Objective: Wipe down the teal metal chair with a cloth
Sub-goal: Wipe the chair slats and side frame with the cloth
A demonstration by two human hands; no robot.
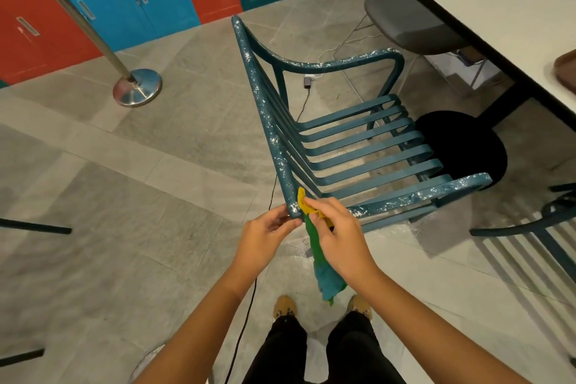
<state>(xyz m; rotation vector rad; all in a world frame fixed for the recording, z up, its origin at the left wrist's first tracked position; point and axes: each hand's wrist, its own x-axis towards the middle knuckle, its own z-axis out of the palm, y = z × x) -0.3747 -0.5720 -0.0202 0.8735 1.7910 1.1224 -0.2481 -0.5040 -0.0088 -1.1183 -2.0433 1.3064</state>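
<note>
The left hand [265, 238] steadies the rigid teal metal chair [374, 151] at its back corner, fingers curled; the right hand [338, 235] pinches the limp, soft cloth [314, 243] against it.

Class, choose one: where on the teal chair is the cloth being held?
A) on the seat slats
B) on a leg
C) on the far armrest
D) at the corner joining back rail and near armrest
D: the right hand holds the cloth against that near corner of the chair.
</note>
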